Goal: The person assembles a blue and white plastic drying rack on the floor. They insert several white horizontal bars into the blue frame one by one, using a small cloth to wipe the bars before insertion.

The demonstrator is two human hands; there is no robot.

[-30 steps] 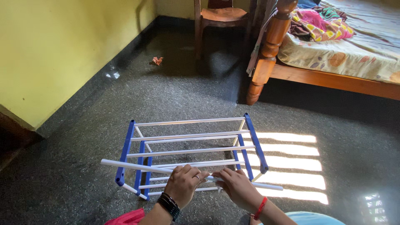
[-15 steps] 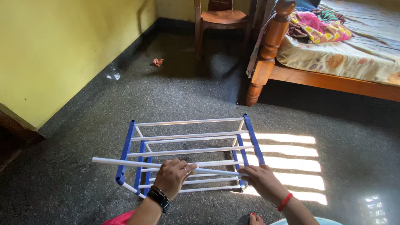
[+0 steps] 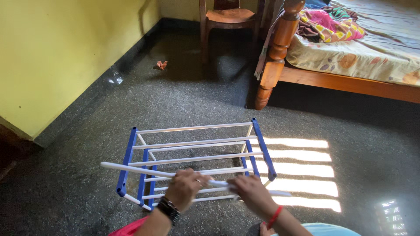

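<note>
both hands grip smooth white rod

We have both forearms reaching forward and low. Our left hand, a dark watch at its wrist, is curled closed; our right hand, just beside it, is curled too, a red band at its wrist.

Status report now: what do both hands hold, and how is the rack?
Left hand and right hand both closed on loose white rod. Blue-and-white rack stands on floor beneath. Nothing between hands and rack.
</note>
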